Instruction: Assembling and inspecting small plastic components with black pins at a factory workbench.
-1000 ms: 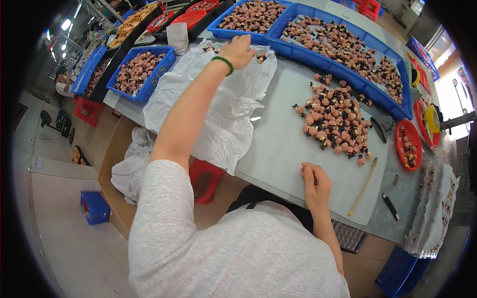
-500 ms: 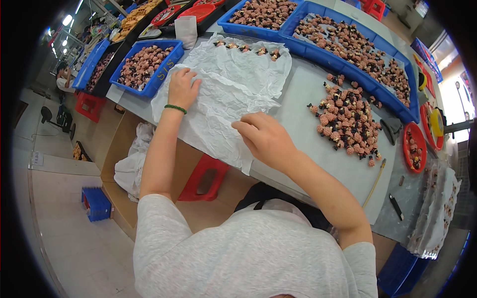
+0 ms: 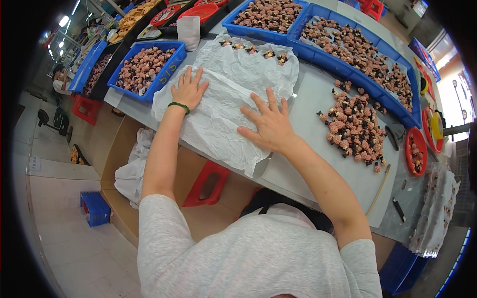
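Observation:
A crumpled white sheet of tissue paper (image 3: pixel 223 124) lies over the near left part of the table. My left hand (image 3: pixel 190 90), with a green beaded bracelet at its wrist, rests flat on the sheet with fingers spread. To its right my right hand (image 3: pixel 270 121) also presses on the paper, fingers wide apart. Neither hand holds anything. Along the sheet's far edge sits a short row of small pink-and-black figures (image 3: pixel 252 49). A loose pile of the same figures (image 3: pixel 354 128) lies on a pale sheet to the right of my right hand.
Blue trays of figures stand at the left (image 3: pixel 158 89) and along the back (image 3: pixel 405 113). On the right are a red bowl (image 3: pixel 416 151), a thin brush (image 3: pixel 379 188), a black-handled knife (image 3: pixel 399 209) and a stack of wrapped figures (image 3: pixel 435 213). A cardboard box (image 3: pixel 119 198) stands below the table.
My right hand's fingers have gone from curled above the paper to spread flat on it. The left hand's fingers have spread too. The near part of the sheet lies smoother and further forward.

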`<state>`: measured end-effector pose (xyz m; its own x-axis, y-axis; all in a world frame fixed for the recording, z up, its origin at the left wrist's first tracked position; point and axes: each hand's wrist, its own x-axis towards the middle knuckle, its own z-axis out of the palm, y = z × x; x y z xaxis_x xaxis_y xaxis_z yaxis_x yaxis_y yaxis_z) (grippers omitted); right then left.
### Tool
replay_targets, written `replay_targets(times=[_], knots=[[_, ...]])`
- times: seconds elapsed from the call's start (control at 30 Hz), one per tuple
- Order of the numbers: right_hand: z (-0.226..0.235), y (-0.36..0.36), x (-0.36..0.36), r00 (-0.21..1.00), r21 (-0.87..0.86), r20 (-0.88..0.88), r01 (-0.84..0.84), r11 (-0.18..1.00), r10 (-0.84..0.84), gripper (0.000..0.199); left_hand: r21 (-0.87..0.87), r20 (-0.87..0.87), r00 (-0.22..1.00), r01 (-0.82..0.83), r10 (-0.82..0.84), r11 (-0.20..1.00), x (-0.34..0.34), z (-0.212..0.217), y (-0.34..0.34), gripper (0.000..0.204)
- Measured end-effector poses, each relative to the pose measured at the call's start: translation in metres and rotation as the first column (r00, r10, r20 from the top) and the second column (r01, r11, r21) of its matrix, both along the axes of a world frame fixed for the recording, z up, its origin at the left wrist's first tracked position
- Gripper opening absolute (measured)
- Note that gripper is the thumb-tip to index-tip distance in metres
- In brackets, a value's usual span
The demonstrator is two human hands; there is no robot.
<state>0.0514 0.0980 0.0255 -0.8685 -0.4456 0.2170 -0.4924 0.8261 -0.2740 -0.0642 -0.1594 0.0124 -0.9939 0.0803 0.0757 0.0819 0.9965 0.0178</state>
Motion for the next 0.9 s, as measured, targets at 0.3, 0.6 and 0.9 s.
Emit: replay_targets(times=[0.3, 0.6, 0.9], knots=[[0.051, 0.035, 0.039, 0.989, -0.349, -0.132, 0.014, 0.937, -0.064, 0.038, 0.026, -0.098, 0.986, 0.136, -0.133, 0.990, -0.034, 0.024, 0.025, 0.057], [0.154, 0.136, 0.139, 0.876, -0.993, -0.105, -0.116, -0.005, 0.471, 0.033, -0.087, 0.097, 0.995, -0.016, 0.024, 0.996, -0.058, -0.007, 0.033, 0.065], [0.141, 0.151, 0.180, 0.957, -0.991, -0.135, -0.129, -0.041, 0.257, 0.032, -0.050, -0.253, 0.964, 0.067, -0.077, 0.997, -0.053, 0.049, 0.056, 0.054]])
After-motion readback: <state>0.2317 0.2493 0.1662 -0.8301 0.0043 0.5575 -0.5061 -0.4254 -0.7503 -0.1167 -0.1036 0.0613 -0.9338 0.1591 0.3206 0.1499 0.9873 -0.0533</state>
